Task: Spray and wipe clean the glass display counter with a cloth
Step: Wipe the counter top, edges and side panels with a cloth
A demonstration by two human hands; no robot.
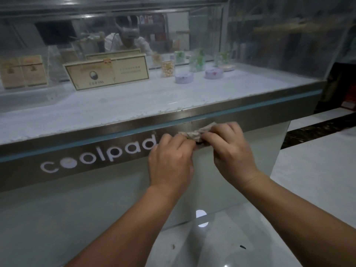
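- On the metal band (77, 151) along the tabletop's (115, 108) front edge, left hand (171, 160) and right hand (231, 149) both pinch a crumpled cloth (198, 132).
- Fingers (217, 136) hide its lower part.

This is a shop. A glass display counter (260, 105) with coolpad lettering (100, 155) shows boxed cartons (107, 74) and small tins (184, 77) toward its back edge.

Bare forearms (133, 218); apparently white top (110, 42) in reflection.
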